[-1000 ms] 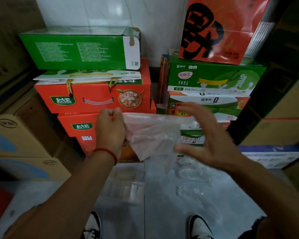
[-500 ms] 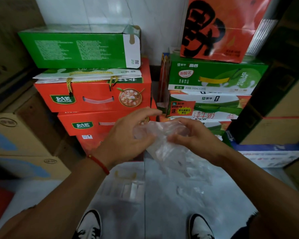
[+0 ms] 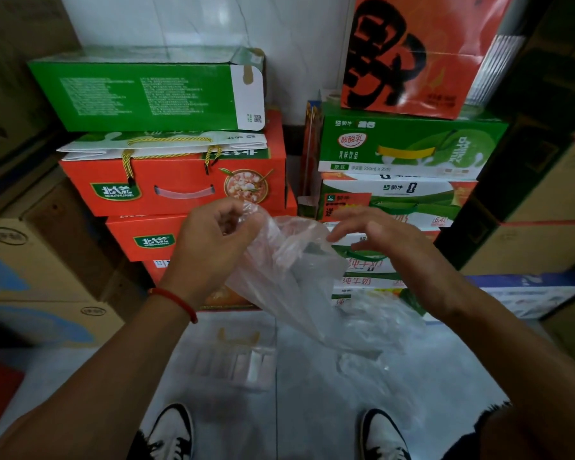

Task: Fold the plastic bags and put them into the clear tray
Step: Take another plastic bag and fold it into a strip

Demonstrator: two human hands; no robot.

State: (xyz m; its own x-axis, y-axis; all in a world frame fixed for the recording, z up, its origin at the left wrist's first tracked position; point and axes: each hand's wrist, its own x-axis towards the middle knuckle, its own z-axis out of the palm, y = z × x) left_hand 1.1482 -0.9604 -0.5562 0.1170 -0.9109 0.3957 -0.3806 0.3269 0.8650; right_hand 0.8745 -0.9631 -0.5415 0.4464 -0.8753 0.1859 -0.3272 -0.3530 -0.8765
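Your left hand [image 3: 213,240] pinches the plastic bag [image 3: 279,280], your right hand [image 3: 389,247] fingers loosely spread, before "BEIDAHUANG" boxes [image 3: 180,190].

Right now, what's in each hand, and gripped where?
The left hand pinches the clear plastic bag at its upper edge. The right hand has its fingertips at the bag's top right edge; whether they actually grip cannot be told.

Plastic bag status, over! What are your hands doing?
Left hand pinches plastic bag. Right hand open, touching it. Clear tray below, nothing blocking.
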